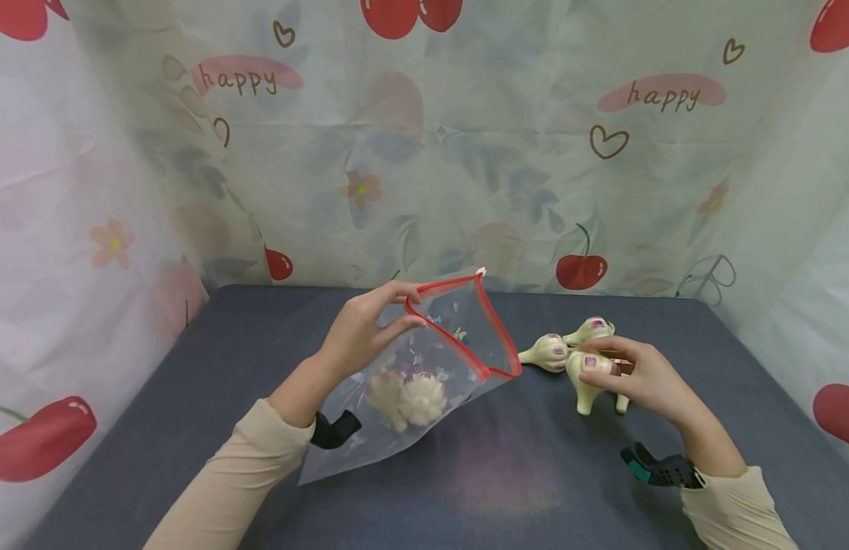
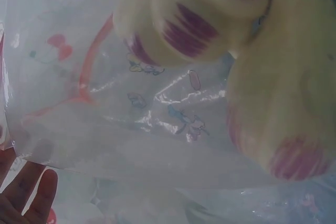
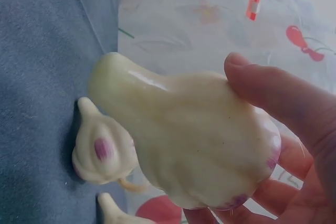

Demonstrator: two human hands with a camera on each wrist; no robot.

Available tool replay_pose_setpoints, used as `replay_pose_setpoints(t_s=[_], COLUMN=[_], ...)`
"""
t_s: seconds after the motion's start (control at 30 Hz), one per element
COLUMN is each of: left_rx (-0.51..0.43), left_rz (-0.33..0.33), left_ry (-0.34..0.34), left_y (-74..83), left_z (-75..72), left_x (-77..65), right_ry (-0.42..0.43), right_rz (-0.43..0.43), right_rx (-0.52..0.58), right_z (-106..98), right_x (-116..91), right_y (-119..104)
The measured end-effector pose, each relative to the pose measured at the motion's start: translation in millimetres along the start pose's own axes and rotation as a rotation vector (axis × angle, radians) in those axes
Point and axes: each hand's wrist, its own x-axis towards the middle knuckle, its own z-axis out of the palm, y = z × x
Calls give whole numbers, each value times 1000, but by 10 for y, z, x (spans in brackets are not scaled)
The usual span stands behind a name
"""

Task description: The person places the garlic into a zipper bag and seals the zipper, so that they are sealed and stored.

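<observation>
My left hand [image 1: 359,325] pinches the rim of a clear plastic zip bag [image 1: 349,454] with a red zip edge [image 1: 496,325]. The bag's mouth gapes toward the right. Inside lie garlic bulbs [image 1: 423,399], off-white with purple streaks, seen through the plastic; the left wrist view shows two bulbs [image 2: 283,114] up close. To the right, my right hand [image 1: 647,376] grips another garlic bulb [image 3: 194,135] between thumb and fingers, its stem pointing down in the head view. Beside it on the table are more garlic bulbs [image 1: 550,353], one partly hidden behind the hand.
A dark grey table [image 1: 259,328] carries everything. Behind it and at both sides hangs a pale curtain [image 1: 438,191] printed with cherries, hearts and the word "happy". A thin looped cord [image 1: 716,271] shows at the table's back right corner.
</observation>
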Motion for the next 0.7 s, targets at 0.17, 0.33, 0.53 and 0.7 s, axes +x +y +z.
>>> replay_pose_setpoints(t_s=[0.17, 0.33, 0.53, 0.7], left_rx=[0, -5, -3, -3], left_rz=[-4, -2, 0, -8], left_ry=[-6, -9, -13, -20], left_y=[2, 5, 1, -3], left_z=[7, 11, 12, 22], left_x=[-2, -4, -15, -27], right_ry=[36, 58, 81, 77], right_rz=[-23, -34, -80, -101], right_rx=[-4, 1, 13, 37], right_z=[-11, -12, -25, -42], right_x=[20, 45, 61, 67], right_y=[-77, -135, -185, -247])
